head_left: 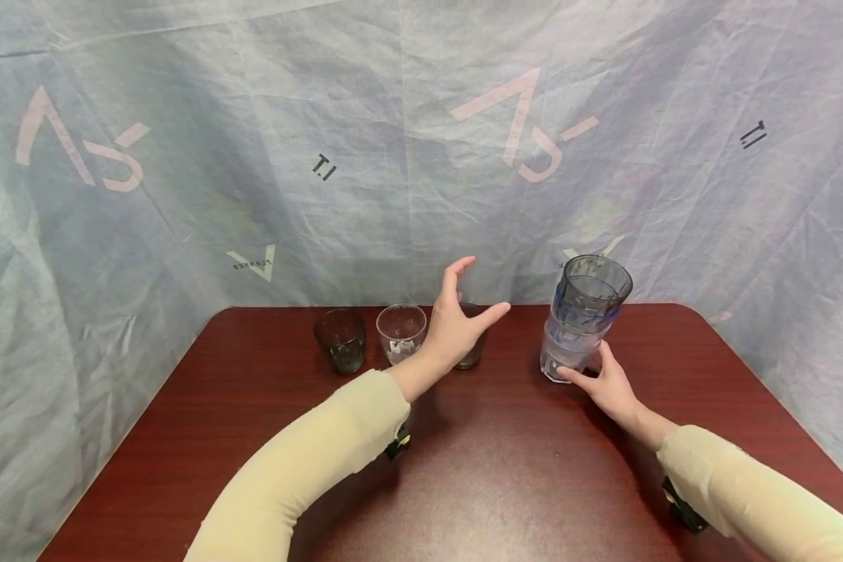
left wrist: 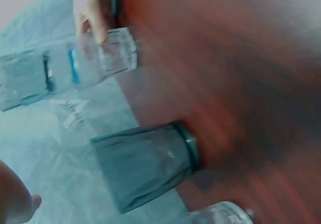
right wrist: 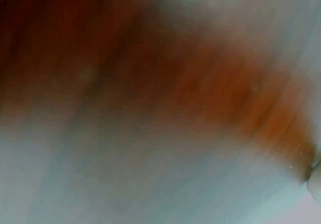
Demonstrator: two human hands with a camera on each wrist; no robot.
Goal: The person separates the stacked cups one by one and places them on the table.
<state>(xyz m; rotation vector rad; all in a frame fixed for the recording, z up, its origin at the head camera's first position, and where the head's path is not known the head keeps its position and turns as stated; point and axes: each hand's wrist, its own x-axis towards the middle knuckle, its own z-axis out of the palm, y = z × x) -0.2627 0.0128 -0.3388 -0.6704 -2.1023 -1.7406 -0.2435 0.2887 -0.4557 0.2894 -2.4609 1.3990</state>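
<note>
On the right half of the dark red table (head_left: 464, 484), your right hand (head_left: 607, 386) steadies a stack of nested tumblers (head_left: 583, 316): the fingers curl round the clear bottom cup, with a bluish one and a smoky grey one seated inside it, the stack leaning slightly to the right. Three cups look already nested, so the stacking appears about half done.

Your left hand (head_left: 460, 324) hovers above the back row with fingers spread wide and thumb out, holding nothing. Right behind it stands a dark tumbler (head_left: 472, 355), mostly hidden by the palm; the left wrist view shows that grey-green cup (left wrist: 145, 166) standing free on the table, with the stack beyond it. I judge this to be the next cup in line, but the hand has not closed on it.

To its left, a clear tumbler (head_left: 401, 332) and a dark smoky tumbler (head_left: 340, 338) stand just beside each other, untouched. So three cups remain loose, all along the table's far edge in front of the pale blue printed drape (head_left: 253, 156).

The right wrist view is blurred beyond use; it tells nothing about the grip there.
</note>
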